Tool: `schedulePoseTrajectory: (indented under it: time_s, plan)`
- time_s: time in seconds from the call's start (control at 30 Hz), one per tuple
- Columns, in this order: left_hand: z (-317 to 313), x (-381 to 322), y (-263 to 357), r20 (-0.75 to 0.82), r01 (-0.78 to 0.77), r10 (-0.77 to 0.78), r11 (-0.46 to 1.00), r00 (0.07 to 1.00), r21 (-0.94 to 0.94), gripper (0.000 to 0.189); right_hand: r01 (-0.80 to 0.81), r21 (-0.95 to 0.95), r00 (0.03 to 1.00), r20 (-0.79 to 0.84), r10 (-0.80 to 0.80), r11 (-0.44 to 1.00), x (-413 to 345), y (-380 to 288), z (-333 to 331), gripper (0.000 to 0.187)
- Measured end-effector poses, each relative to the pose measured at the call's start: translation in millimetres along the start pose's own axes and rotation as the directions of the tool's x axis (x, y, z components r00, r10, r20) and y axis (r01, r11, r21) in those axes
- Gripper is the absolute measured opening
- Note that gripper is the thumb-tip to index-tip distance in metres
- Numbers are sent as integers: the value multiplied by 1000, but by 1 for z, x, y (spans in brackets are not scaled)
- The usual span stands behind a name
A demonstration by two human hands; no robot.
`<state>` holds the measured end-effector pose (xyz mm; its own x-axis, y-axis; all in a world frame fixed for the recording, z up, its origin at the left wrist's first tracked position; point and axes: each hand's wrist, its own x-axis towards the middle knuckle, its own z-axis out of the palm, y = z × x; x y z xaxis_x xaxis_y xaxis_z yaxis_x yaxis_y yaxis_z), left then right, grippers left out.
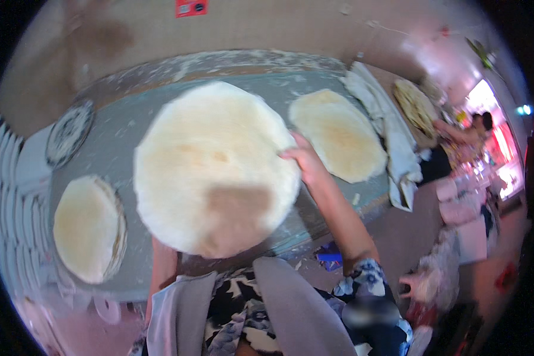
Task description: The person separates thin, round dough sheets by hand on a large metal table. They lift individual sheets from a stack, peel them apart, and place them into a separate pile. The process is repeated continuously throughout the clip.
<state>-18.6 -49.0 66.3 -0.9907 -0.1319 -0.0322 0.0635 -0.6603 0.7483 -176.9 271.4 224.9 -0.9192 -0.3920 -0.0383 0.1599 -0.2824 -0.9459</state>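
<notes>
A large round flatbread (213, 155) with pale brown patches is raised above the table in front of me. My right hand (300, 155) grips its right edge, thumb on top. My left forearm comes up at the lower left, and the bread hides my left hand. On the table to the right lie flatbreads (338, 133), overlapping one another. A stack of flatbreads (89, 229) sits near the table's left end.
The grey-blue table (129, 115) is dusted with flour. A round floury tray (70, 133) and white stacked containers (13, 200) are at left. A white cloth (385, 120) lies at right, near folded dough or bread (414, 107) and another person (467, 133).
</notes>
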Motion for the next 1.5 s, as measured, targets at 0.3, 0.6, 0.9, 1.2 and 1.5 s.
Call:
schedulePoseTrajectory:
  time_s: [0.3, 0.6, 0.9, 1.2, 1.5]
  plan:
    - [-17, 31, -15, -398, 158, -57, 961, 916, 226, 35, -266, 140, 938, -191, 290, 954, -26, 160, -87, 52]
    - [-72, 29, -58, -528, 200, 282, 705, 801, 681, 52, -297, 155, 924, -203, 325, 942, -23, 169, -72, 53]
    - [-17, 48, -6, -551, 122, 129, 911, 824, 395, 58, -110, -60, 983, -154, 100, 992, -28, 99, -4, 53]
    - [-97, -43, 238, -430, -258, 510, 815, 745, 519, 56, 4, 15, 992, 127, -5, 1000, 4, 53, 237, 57]
    - [-267, -146, 382, -523, -148, 548, 769, 652, 621, 56, -240, 183, 918, 363, 161, 953, 30, 208, 416, 42]
